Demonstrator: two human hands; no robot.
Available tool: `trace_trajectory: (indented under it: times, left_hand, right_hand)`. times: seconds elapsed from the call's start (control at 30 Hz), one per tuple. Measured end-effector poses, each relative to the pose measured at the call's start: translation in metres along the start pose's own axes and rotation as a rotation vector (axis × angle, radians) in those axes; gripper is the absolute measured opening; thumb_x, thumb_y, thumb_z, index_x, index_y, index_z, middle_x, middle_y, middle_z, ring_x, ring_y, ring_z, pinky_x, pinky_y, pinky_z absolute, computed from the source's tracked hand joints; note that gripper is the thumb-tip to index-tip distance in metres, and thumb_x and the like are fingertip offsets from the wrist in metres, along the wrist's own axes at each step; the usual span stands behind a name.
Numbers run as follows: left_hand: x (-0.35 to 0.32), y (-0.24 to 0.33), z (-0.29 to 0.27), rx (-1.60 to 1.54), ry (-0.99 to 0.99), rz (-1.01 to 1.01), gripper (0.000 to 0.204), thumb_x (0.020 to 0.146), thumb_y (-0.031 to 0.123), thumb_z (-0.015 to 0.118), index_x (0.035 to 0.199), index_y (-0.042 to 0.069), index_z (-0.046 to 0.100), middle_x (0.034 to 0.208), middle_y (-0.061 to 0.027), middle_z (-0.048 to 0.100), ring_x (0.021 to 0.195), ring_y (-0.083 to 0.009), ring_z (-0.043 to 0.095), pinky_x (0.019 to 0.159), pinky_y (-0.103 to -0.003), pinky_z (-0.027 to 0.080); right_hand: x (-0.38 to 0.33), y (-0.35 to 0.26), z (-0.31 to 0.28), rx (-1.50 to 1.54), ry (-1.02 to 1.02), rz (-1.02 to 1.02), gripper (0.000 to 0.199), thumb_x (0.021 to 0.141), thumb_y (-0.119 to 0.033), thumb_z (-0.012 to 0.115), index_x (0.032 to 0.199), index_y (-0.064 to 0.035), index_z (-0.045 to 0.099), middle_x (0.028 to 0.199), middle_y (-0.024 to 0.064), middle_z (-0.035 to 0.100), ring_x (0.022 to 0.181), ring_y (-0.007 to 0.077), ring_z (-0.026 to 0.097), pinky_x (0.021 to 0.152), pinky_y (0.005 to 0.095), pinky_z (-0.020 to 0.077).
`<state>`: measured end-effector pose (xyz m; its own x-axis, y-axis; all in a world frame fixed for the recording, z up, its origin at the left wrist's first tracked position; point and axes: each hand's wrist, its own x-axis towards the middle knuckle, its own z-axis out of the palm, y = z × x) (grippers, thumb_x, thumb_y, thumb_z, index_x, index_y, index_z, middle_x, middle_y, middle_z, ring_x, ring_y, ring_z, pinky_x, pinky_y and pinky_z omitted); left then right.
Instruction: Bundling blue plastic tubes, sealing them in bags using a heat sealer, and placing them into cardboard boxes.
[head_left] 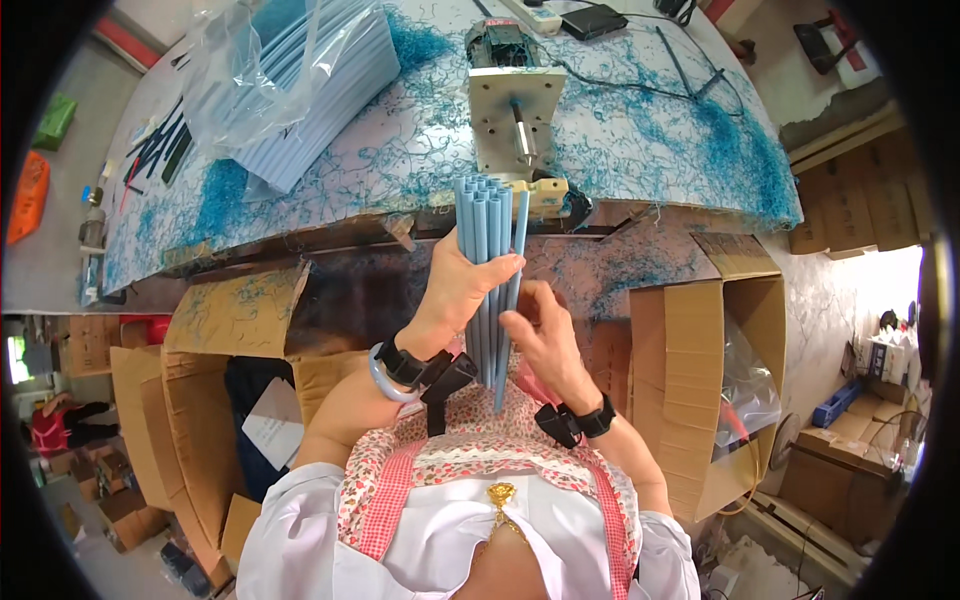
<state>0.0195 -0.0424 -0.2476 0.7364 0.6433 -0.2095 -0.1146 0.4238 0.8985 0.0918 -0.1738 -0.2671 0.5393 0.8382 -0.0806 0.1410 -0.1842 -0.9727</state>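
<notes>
Left hand: grasping the bundle, fingers wrapped round its side, thumb across the front and reaching the stray tube.
Right hand: half curled beside the bundle's lower part; from my remote view I cannot tell whether its thumb touches the stray tube.
Bundle: held up at the middle of the table's near edge, upper ends close to the pale block.
Grip: I would keep the left fingers snug but not hard, since I judge the tubes could slip or dent.
Stray tube: leans at a slant, its lower end below the rest; I would steady it there with light fingertips.
Clearance: I would hold the upper ends off the block and the machine's metal cone.
Tube look: plain light blue, slender, straight, upper ends at stepped heights.
</notes>
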Motion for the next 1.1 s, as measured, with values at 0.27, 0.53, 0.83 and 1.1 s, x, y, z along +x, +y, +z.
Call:
trace_trajectory:
  times: [0.27, 0.53, 0.83, 1.1]
  left_hand:
    - [0.005, 0.002, -0.018, 0.011, -0.075, -0.059, 0.026, 0.075, 0.005, 0.068, 0.098, 0.004, 0.057, 0.089, -0.0026, 0.06, 0.077, -0.0087, 0.059, 0.068, -0.024, 0.049]
    - [-0.022, -0.019, -0.018, -0.263, -0.267, -0.407, 0.037, 0.078, 0.016, 0.066, 0.11, 0.002, 0.052, 0.101, -0.0078, 0.06, 0.083, -0.013, 0.061, 0.073, -0.029, 0.051]
    - [-0.019, -0.006, -0.024, -0.119, -0.033, -0.393, 0.037, 0.078, 0.014, 0.067, 0.109, 0.002, 0.052, 0.093, -0.0064, 0.061, 0.081, -0.0149, 0.062, 0.071, -0.03, 0.051]
    - [-0.029, -0.014, -0.023, -0.262, -0.115, -0.478, 0.041, 0.079, 0.016, 0.066, 0.113, 0.003, 0.05, 0.091, -0.006, 0.06, 0.082, -0.0162, 0.062, 0.075, -0.031, 0.052]
  right_hand:
    - [0.007, -0.011, 0.001, 0.476, 0.05, 0.227, 0.019, 0.097, -0.019, 0.041, 0.107, -0.0045, 0.047, 0.058, -0.001, 0.04, 0.044, 0.0067, 0.035, 0.04, 0.02, 0.0304]
    - [0.009, -0.032, -0.007, 0.817, -0.053, 0.428, 0.022, 0.099, -0.023, 0.038, 0.11, -0.0054, 0.047, 0.054, -0.0041, 0.032, 0.04, 0.0049, 0.029, 0.034, 0.0182, 0.0246]
    - [0.018, -0.035, -0.014, 0.804, -0.058, 0.466, 0.022, 0.099, -0.023, 0.039, 0.109, -0.0056, 0.048, 0.053, -0.004, 0.031, 0.039, 0.0049, 0.029, 0.034, 0.0181, 0.0251]
    - [0.02, -0.032, -0.014, 0.919, -0.096, 0.523, 0.025, 0.099, -0.025, 0.038, 0.109, -0.0051, 0.048, 0.052, -0.0028, 0.032, 0.038, 0.0055, 0.029, 0.033, 0.0193, 0.0246]
